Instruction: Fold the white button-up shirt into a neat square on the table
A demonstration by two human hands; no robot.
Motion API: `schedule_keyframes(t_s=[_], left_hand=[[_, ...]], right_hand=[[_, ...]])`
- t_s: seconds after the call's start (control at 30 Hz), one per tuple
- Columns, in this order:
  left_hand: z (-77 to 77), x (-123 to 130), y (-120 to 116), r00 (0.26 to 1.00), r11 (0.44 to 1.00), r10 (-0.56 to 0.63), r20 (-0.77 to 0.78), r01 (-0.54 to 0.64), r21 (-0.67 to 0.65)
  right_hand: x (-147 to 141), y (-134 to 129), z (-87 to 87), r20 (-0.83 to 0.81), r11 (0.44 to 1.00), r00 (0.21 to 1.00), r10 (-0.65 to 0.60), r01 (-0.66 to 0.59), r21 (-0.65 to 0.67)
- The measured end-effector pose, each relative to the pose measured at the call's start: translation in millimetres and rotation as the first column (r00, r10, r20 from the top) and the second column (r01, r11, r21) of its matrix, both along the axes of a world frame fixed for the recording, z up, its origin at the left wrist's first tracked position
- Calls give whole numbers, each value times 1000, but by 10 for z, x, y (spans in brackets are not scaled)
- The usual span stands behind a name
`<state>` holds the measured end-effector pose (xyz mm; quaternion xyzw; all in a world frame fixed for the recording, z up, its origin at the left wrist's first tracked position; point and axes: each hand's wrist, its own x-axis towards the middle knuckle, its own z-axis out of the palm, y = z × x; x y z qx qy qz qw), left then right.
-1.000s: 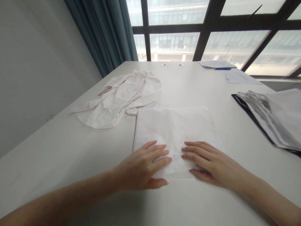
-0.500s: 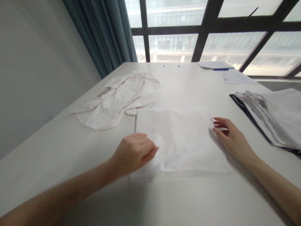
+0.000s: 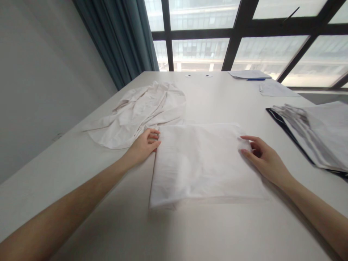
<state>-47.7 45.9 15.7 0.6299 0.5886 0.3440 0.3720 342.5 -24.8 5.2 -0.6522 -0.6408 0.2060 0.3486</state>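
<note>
A folded white cloth [image 3: 201, 163] lies flat in front of me as a rough rectangle, its layers showing along the near edge. At its left edge, close to the far corner, my left hand [image 3: 145, 145] has thumb and fingers pinched on the fabric. My right hand [image 3: 259, 157] is at the right edge, fingers curled and thumb below, with the cloth's border between them. Just beyond my left hand spreads a crumpled white garment [image 3: 141, 112], its near edge close to the folded cloth.
The white table [image 3: 206, 232] carries everything. To the right is a stack of folded white cloths [image 3: 323, 134] on something black. Papers [image 3: 247, 74] with a blue pen [image 3: 256, 79] lie at the far right. A wall [image 3: 49, 83] and curtain [image 3: 122, 40] border the left.
My left hand has moved away from over the cloth's near left part to its far left edge and pinched it. My right hand has shifted slightly left onto the right edge.
</note>
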Motion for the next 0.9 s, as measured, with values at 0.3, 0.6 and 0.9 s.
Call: schedule_keyframes(t_s=[0.3, 0.6, 0.9], left_hand=[[117, 67, -100, 985, 984, -174, 4, 174, -26], [15, 17, -20, 984, 979, -175, -22, 176, 107], [108, -19, -11, 938, 937, -255, -237, 300, 180]], right_hand=[[-39, -27, 76, -32, 996, 999, 42, -44, -75], [84, 36, 173, 66, 978, 986, 154, -143, -155], [125, 2, 269, 100, 932, 955, 280, -245, -268]])
